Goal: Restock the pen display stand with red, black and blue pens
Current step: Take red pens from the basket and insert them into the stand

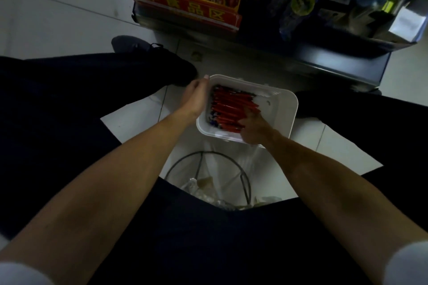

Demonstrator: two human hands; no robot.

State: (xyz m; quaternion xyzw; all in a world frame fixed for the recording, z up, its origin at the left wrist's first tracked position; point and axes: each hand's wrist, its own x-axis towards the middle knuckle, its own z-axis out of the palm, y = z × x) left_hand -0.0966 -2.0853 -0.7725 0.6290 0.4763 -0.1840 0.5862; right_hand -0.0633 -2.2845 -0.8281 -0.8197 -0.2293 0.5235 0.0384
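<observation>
Right grip [252, 127], blurred, hides its fingertips among red pens [228, 109].

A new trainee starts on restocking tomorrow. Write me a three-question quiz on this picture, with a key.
1. True or false: the pens lying on top in the white tub are mostly blue.
2. Which hand has its fingers among the pens? A) left hand B) right hand C) neither
3. Fill in: nearer the person than the tub stands a wire ____ with a clear plastic liner.

Key: 1. False, they are mostly red. 2. B; the left hand is at the tub's rim. 3. bin, the wire bin.
</observation>
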